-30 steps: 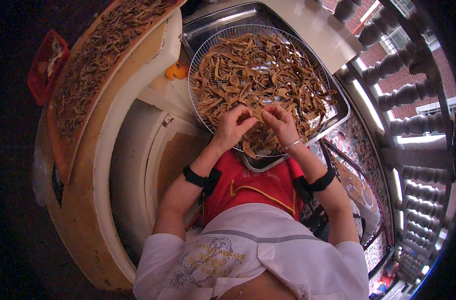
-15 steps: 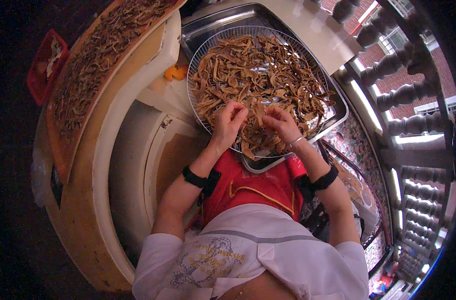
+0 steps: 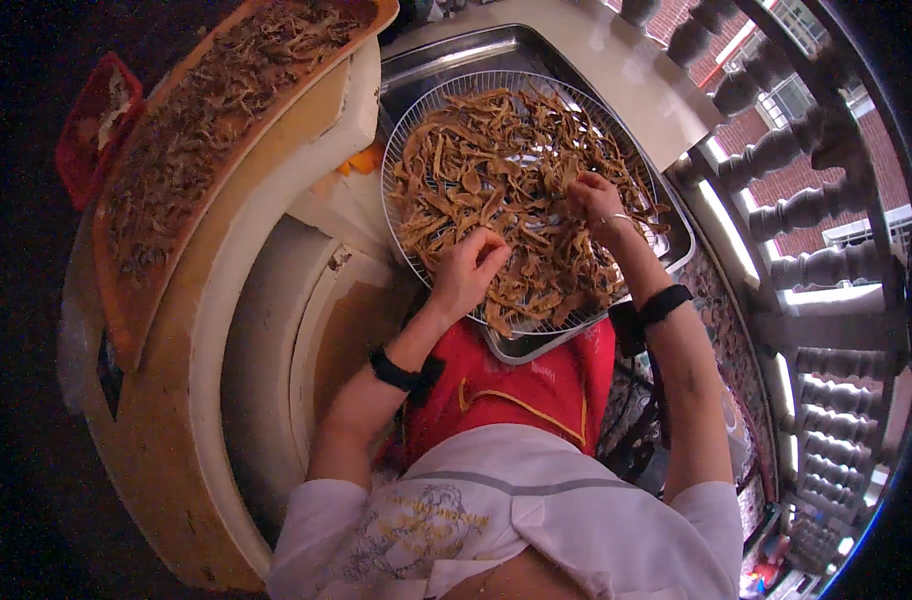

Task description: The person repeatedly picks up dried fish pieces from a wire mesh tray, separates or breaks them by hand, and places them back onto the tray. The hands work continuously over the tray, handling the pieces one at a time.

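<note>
Brown dried strips [image 3: 536,210] lie thickly over a round wire rack [image 3: 392,205], which rests on a rectangular metal tray [image 3: 684,250]. Above the near left part of the rack is my left hand [image 3: 468,272], its thumb and fingers drawn together; anything between them is too small to make out. Farther off and to the right, my right hand [image 3: 598,205] reaches among the strips with its fingertips pinched. What those fingers grip, if anything, blends with the strips around them.
On the left, a long orange-brown tray [image 3: 126,300] of darker dried pieces stands on a curved cream-edged cabinet [image 3: 191,400]. A red basket [image 3: 71,150] sits beyond it. A baluster railing [image 3: 816,200] runs along the right. Red cloth [image 3: 516,385] covers my lap below the rack.
My right hand has moved away from the left one, farther out and to the right over the strips. My left hand stays near the same part of the rack. The view has shifted slightly.
</note>
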A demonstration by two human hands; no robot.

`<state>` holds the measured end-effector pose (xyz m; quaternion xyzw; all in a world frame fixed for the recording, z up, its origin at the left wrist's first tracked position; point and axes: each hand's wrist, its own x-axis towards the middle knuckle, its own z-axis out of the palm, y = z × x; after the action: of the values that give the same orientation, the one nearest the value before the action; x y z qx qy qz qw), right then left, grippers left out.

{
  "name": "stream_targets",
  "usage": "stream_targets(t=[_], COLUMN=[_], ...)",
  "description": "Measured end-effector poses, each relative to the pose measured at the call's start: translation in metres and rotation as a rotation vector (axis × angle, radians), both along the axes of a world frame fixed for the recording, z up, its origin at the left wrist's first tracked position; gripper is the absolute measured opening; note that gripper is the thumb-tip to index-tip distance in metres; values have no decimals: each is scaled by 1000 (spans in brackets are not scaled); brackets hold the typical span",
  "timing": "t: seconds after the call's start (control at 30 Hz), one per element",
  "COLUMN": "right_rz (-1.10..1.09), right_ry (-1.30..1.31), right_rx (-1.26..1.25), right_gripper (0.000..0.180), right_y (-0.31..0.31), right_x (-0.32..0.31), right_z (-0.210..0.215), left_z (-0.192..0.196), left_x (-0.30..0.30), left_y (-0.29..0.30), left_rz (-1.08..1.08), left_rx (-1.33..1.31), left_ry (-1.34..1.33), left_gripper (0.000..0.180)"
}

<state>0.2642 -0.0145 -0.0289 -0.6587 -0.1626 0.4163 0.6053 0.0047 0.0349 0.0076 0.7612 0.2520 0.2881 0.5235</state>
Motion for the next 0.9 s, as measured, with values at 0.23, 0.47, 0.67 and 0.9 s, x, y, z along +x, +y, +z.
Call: stream_targets(t=[0.23,0.47,0.67,0.9], right_rz=[163,519,900,1153], right_ry=[189,-242,-962,-1054], right_rx=[75,-195,32,-44], right_gripper=[41,33,29,34], right_y=[23,-9,-52,-64], right_x=[5,-32,-83,-129], right_z=[26,20,27,47], left_z=[3,-1,-7,1], left_x=[-2,0,-3,-3], left_y=[2,1,1,-1], left_rz=[-63,-13,46,29], left_rx=[-47,79,-86,-131], left_ry=[119,-31,-82,-84], left_gripper=[12,13,15,20])
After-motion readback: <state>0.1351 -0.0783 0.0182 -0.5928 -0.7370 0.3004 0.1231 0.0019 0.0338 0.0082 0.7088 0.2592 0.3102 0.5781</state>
